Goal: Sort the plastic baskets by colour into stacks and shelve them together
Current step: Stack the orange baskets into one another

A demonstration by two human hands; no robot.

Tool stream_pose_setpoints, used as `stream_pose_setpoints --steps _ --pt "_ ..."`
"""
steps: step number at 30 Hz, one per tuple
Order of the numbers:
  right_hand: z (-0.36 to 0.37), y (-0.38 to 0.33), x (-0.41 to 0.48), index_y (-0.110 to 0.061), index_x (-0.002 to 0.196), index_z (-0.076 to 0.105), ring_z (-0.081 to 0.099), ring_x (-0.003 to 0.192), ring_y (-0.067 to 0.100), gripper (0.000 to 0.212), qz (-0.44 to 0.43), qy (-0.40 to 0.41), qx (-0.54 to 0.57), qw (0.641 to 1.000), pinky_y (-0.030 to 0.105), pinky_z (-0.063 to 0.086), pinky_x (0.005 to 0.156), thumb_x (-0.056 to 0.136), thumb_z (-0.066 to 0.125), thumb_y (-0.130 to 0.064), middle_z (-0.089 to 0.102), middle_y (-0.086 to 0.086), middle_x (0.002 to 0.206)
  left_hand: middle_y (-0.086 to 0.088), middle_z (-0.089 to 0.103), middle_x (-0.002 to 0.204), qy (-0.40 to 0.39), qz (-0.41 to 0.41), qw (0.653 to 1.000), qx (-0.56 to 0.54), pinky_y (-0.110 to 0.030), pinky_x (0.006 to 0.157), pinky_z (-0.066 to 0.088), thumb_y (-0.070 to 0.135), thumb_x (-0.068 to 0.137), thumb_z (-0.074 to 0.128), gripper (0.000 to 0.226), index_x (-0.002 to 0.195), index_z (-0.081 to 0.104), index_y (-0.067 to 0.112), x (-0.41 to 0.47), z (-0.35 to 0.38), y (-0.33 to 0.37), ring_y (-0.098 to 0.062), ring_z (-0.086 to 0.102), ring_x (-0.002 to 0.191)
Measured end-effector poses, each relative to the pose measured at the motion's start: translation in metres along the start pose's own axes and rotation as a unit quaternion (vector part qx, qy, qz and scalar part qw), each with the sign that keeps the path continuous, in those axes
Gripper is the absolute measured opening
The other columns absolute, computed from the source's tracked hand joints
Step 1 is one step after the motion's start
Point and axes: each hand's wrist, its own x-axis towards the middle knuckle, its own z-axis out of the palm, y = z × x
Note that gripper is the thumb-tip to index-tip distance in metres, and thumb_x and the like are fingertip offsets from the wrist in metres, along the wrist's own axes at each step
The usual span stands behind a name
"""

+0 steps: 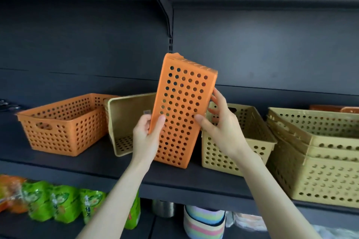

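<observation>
Shelf: the dark shelf (pixel 93 169) carries all the baskets, so I sort right where they will be stored.
Tan stack: at the far right, several tan baskets sit nested into one tan stack (pixel 318 161); that colour is already partly gathered.
Orange basket on the shelf: one upright orange basket (pixel 64 124) stands at the left, well apart from the tan stack, and I judge it the natural base for the orange pile.
Loose tan baskets: a tipped tan basket (pixel 126 120) lies on its side just behind my left hand, and an upright tan basket (pixel 242 137) stands behind my right hand; both are not yet stacked.
Held orange basket: the held orange basket (pixel 180 110) stands on end, its perforated bottom facing me, its lower end at or just above the shelf; I cannot tell which. I keep it tilted so it clears the tan ones beside it.
Left hand: my left hand (pixel 146 134) clamps the basket's left edge, thumb on the bottom face.
Right hand: my right hand (pixel 219 122) grips the right edge, fingers (pixel 215 101) curled round the side.
</observation>
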Motion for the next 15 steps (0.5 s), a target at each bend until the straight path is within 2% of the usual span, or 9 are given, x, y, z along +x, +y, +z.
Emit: stream_pose_setpoints --steps 3,6,9,12,15 --pt "0.002 -0.004 0.001 -0.025 0.146 0.02 0.051 0.117 0.004 0.073 -0.014 0.031 0.013 0.999 0.043 0.051 0.094 0.087 0.063 -0.024 0.042 -0.037 0.119 -0.002 0.069 0.088 0.02 0.034 0.999 -0.009 -0.022 0.07 0.051 0.028 0.086 0.063 0.009 0.088 0.061 0.019 0.002 0.002 0.005 -0.01 0.066 0.081" --pt "-0.004 -0.011 0.0 -0.028 0.144 0.022 0.056 0.115 0.008 0.073 -0.033 0.063 0.032 0.997 0.04 0.052 0.092 0.086 0.065 -0.022 0.047 -0.028 0.125 0.0 0.069 0.086 0.033 0.084 0.996 -0.012 -0.017 0.067 0.051 0.026 0.085 0.065 0.009 0.087 0.061 0.019 -0.002 0.001 0.02 -0.008 0.066 0.079" --pt "-0.014 -0.019 -0.002 -0.028 0.147 0.015 0.059 0.109 0.011 0.084 -0.038 0.089 0.055 0.994 0.038 0.054 0.088 0.083 0.069 -0.022 0.046 -0.013 0.135 0.006 0.068 0.083 0.051 0.134 0.99 0.004 -0.012 0.065 0.049 0.023 0.084 0.068 0.007 0.085 0.061 0.023 -0.008 -0.003 0.043 -0.002 0.064 0.077" --pt "-0.024 -0.029 -0.008 -0.029 0.149 0.001 0.06 0.108 0.013 0.099 -0.067 0.103 0.06 0.991 0.038 0.054 0.087 0.081 0.072 -0.019 0.039 -0.013 0.141 0.011 0.067 0.08 0.059 0.173 0.983 0.027 -0.011 0.064 0.048 0.023 0.082 0.069 0.008 0.085 0.062 0.026 -0.015 -0.009 0.066 0.0 0.064 0.075" --pt "-0.037 -0.041 -0.014 -0.034 0.147 -0.009 0.052 0.12 0.013 0.11 -0.112 0.107 0.074 0.985 0.041 0.05 0.094 0.077 0.074 -0.017 0.029 -0.026 0.144 0.012 0.069 0.081 0.061 0.203 0.976 0.05 -0.018 0.065 0.051 0.027 0.081 0.071 0.011 0.089 0.065 0.023 -0.027 -0.018 0.09 -0.003 0.065 0.077"
